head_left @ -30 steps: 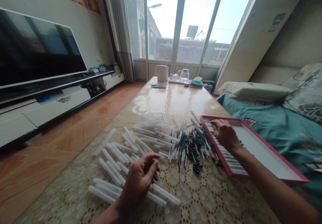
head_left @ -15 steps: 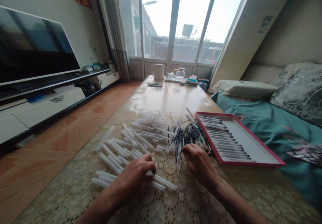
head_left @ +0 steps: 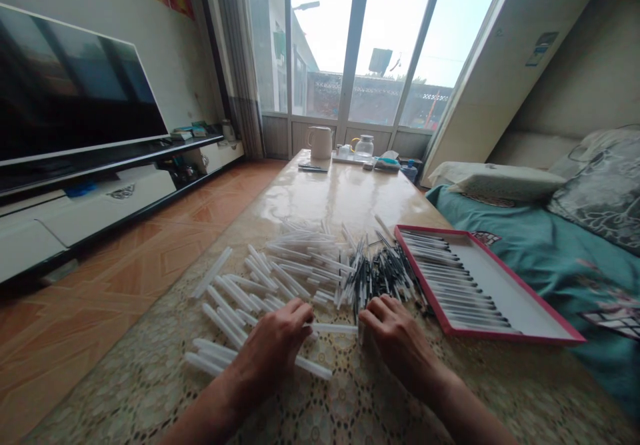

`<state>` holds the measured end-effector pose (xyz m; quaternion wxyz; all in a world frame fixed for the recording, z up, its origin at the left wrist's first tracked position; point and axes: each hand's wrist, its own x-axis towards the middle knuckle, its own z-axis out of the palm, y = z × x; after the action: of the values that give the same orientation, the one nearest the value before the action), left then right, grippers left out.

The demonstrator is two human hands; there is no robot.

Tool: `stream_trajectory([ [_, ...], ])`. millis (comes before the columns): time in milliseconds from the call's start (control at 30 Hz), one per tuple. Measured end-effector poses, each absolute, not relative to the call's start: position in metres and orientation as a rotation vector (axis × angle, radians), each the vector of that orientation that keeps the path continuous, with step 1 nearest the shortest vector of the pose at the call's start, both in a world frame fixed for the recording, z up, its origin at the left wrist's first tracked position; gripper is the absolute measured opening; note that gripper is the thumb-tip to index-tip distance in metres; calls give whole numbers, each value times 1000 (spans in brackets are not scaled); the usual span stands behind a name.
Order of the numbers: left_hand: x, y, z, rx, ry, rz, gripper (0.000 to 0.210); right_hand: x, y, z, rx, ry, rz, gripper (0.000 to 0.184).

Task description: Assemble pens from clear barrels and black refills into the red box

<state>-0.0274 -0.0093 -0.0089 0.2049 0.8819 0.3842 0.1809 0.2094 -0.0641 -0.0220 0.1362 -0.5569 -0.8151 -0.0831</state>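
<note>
My left hand point(head_left: 280, 338) is closed around a translucent white pen barrel point(head_left: 334, 329), which points right above the table. At the barrel's right end, my right hand point(head_left: 395, 331) pinches what looks like a thin pen refill point(head_left: 361, 335), mostly hidden by the fingers. Loose pen barrels point(head_left: 287, 258) are strewn beyond and beside my left hand, and another barrel point(head_left: 314, 367) lies just under it. Just past my right hand is a heap of dark-tipped pen refills point(head_left: 377, 268). A red-rimmed box lid point(head_left: 500, 335) to the right holds a row of black-tipped pens point(head_left: 450, 285).
The long table has a patterned cover point(head_left: 345, 411). At its far end stand a beige jug point(head_left: 321, 143), a glass pitcher point(head_left: 365, 147) and a tissue pack point(head_left: 387, 160). A sofa with a green cover point(head_left: 520, 231) runs along the right side.
The left hand has lifted a barrel, turning it level toward the right hand. My right hand has come back slightly from the refill heap to the barrel's end. The view has shifted slightly.
</note>
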Motion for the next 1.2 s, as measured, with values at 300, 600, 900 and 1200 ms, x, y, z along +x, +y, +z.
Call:
stream_trajectory([
  [300,-20,-12,-2,2005,1100,944,15,204,-63,-16,-1502,-2453,-393,13],
  [600,-6,-13,-10,1611,1031,1253,65,208,-67,-22,-1381,-2302,-362,17],
  [900,-13,1,-13,1455,1065,1252,16,211,-75,-16,-1253,-1924,-347,16],
  [1200,-12,-1,-4,715,911,1413,15,198,-93,-3,-1054,-1697,-112,28],
])
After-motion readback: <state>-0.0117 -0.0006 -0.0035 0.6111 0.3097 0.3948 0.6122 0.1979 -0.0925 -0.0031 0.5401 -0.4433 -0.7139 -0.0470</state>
